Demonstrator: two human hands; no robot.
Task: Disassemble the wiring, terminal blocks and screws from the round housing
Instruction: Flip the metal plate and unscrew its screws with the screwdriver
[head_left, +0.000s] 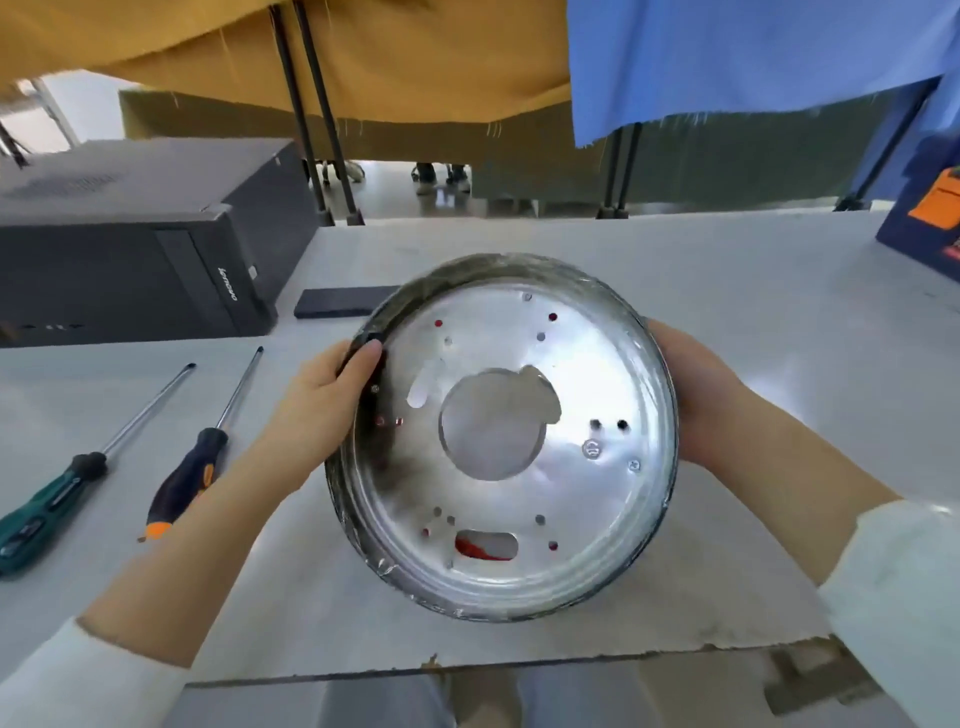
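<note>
Round silver metal housing (519, 467), dark-rimmed, with a large centre hole, small holes and two screws (592, 449) in its plate: held tilted above the grey table (727, 291), the left hand (322, 410) gripping its left rim, the right hand (696, 395) curled round its right rim. On the table to the left: a green-handled screwdriver (67, 478), a black-and-orange-handled screwdriver (192, 467), a black computer case (130, 244).

A workshop or repair bench: two screwdrivers (197, 441) lie at the left edge of a pale surface (753, 322), a black computer case (130, 244) stands at its far left corner, and cloth partitions (415, 57) on black stands hang behind.
</note>
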